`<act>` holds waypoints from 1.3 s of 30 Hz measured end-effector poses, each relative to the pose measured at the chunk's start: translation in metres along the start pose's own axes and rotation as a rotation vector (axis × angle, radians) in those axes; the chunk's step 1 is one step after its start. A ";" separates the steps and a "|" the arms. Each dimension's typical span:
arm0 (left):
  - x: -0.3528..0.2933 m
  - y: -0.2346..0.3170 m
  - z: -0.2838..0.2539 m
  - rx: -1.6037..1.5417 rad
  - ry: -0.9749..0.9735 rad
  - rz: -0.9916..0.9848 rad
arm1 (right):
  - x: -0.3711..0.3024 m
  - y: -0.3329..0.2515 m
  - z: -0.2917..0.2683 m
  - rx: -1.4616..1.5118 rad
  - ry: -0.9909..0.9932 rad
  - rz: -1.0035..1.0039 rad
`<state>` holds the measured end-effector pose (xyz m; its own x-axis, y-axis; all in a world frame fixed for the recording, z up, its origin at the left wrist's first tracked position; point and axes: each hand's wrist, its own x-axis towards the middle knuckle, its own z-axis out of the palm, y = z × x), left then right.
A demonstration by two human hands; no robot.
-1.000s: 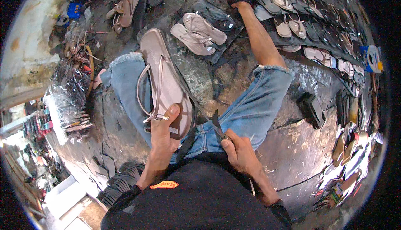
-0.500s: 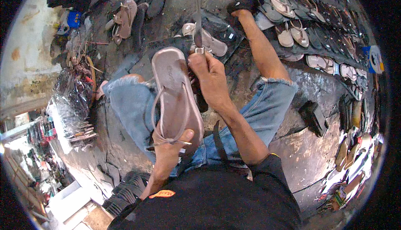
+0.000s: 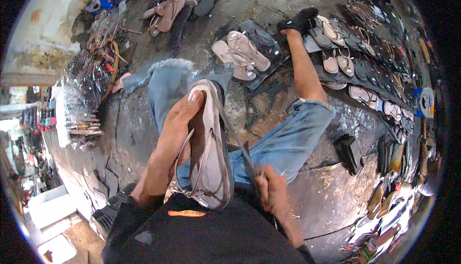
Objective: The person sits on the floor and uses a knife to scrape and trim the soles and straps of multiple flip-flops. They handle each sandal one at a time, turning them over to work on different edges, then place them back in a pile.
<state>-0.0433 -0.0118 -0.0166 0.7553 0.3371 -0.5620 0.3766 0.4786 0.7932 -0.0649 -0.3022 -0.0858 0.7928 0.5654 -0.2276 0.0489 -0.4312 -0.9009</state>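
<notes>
My left hand point(image 3: 170, 139) grips a grey-brown thong sandal point(image 3: 199, 161) near its far, rounded end, with the thumb pressed on the footbed. The sandal is tilted over my lap, its thong end close to my shirt. A dark sole layer shows along its right edge. My right hand point(image 3: 273, 192) is closed on a knife, whose handle is mostly hidden in the fist. The long narrow knife blade point(image 3: 237, 139) points away from me and lies along the sandal's right side, seemingly touching its far edge.
A pair of pale sandals point(image 3: 240, 53) lies on dark sheets beyond my knees. More sandals point(image 3: 170, 12) sit at the far left. Rows of sandals point(image 3: 343, 62) line the right. A black block point(image 3: 349, 153) stands right of my leg, and clear plastic bags point(image 3: 91, 84) are heaped left.
My left hand has shifted from the sandal's thong end to its far end, and the sandal has come nearer me. My right hand has drawn back toward me, bringing the blade beside the sole.
</notes>
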 end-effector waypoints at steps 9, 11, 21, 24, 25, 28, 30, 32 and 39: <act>-0.001 -0.013 0.006 0.082 -0.008 0.111 | 0.044 0.007 0.012 -0.157 0.076 0.029; 0.000 -0.008 0.004 0.096 -0.017 0.084 | 0.083 -0.010 0.006 -0.229 0.082 -0.068; 0.016 -0.001 -0.003 0.205 -0.013 0.008 | 0.193 -0.086 -0.055 -0.293 -0.426 -0.087; 0.017 0.002 -0.001 0.265 -0.032 -0.033 | 0.222 -0.091 -0.065 -0.386 -0.511 -0.209; 0.017 0.001 -0.001 0.287 -0.015 -0.048 | 0.229 -0.094 -0.068 -0.436 -0.534 -0.271; 0.021 0.008 -0.006 0.246 -0.049 -0.123 | 0.234 -0.101 -0.075 -0.456 -0.507 -0.285; 0.020 0.018 -0.006 -0.104 -0.251 -0.112 | 0.206 -0.090 -0.077 -0.219 -0.271 -0.255; 0.020 -0.018 -0.020 -0.667 -0.472 -0.127 | 0.190 -0.092 -0.058 0.044 -0.036 -0.243; 0.094 0.005 0.097 -0.524 0.141 0.379 | 0.189 -0.051 -0.011 0.196 0.343 -0.098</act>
<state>0.0820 -0.0562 -0.0427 0.6934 0.6456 -0.3201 -0.2392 0.6253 0.7428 0.0887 -0.1811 -0.0788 0.9486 0.3151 -0.0304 0.0438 -0.2257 -0.9732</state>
